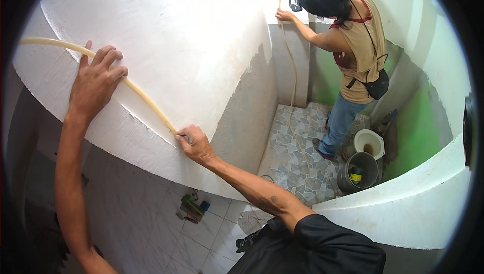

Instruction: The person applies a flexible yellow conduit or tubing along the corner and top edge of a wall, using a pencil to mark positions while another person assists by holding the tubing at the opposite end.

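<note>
A pale yellow flexible tube (146, 98) runs across the white plastered wall (196, 42) and its ledge from the upper left. My left hand (98, 81) has its curled fingers on the tube, pressing it to the wall. Lower and to the right, my right hand (196, 143) pinches the tube. Across the small room, a co-worker (360, 52) in a sleeveless top and cap holds a thin tube (291, 62) high on the far wall with the lower hand, the other hand above it. That tube hangs down to the mosaic floor.
Below the co-worker are a white toilet (374, 136) and a grey bucket (370, 183) on the mosaic floor (285, 150). A curved wall top (408, 203) crosses the lower right. Small tools (190, 206) lie on the tiled floor (151, 213) below my arms.
</note>
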`<state>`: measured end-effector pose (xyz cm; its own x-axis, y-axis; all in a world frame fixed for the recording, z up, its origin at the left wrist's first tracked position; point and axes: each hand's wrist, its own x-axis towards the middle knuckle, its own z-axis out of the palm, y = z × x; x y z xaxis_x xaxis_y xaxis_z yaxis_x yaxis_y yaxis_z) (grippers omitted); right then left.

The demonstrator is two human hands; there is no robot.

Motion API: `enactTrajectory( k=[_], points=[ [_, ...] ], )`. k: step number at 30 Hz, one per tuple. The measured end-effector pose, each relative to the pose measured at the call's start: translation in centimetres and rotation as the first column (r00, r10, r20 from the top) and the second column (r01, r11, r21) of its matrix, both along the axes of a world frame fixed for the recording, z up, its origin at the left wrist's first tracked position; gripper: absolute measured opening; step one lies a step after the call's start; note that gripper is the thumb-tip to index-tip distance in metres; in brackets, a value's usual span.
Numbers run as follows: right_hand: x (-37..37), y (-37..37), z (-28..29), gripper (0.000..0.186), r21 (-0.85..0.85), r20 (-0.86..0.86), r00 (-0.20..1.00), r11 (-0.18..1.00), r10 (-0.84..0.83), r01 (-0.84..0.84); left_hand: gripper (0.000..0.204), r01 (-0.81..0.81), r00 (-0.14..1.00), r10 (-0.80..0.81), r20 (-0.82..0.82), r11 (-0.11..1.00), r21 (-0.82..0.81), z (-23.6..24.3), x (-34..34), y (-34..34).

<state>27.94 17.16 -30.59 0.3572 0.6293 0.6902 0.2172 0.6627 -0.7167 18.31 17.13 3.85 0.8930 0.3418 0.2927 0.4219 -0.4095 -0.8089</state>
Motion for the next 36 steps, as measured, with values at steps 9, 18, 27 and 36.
enactTrajectory(
  k=[9, 18, 27, 36],
  points=[
    [0.2, -0.2, 0.1, 0.012, 0.019, -0.022, 1.000, 1.000, -0.017, 0.017, 0.005, 0.002, 1.000, -0.003, 0.019, 1.000, 0.014, 0.0, 0.4, -0.2],
    [0.0, -0.2, 0.4, 0.010, 0.006, 0.007, 1.000, 1.000, -0.019, 0.019, 0.006, 0.014, 1.000, -0.014, 0.014, 1.000, 0.020, 0.1, 0.0, 0.0],
    [-1.1, 1.7, -0.6, 0.011, 0.015, 0.024, 0.997, 0.997, -0.070, 0.069, 0.010, -0.012, 1.000, 0.013, -0.024, 1.000, 0.020, -0.1, -1.3, 1.8],
    [-1.3, 0.7, -0.5, 0.008, -0.020, -0.048, 0.999, 1.000, -0.016, 0.015, 0.005, -0.058, 0.994, 0.069, -0.083, 0.989, 0.134, -1.2, -0.5, -0.3]
  ],
)
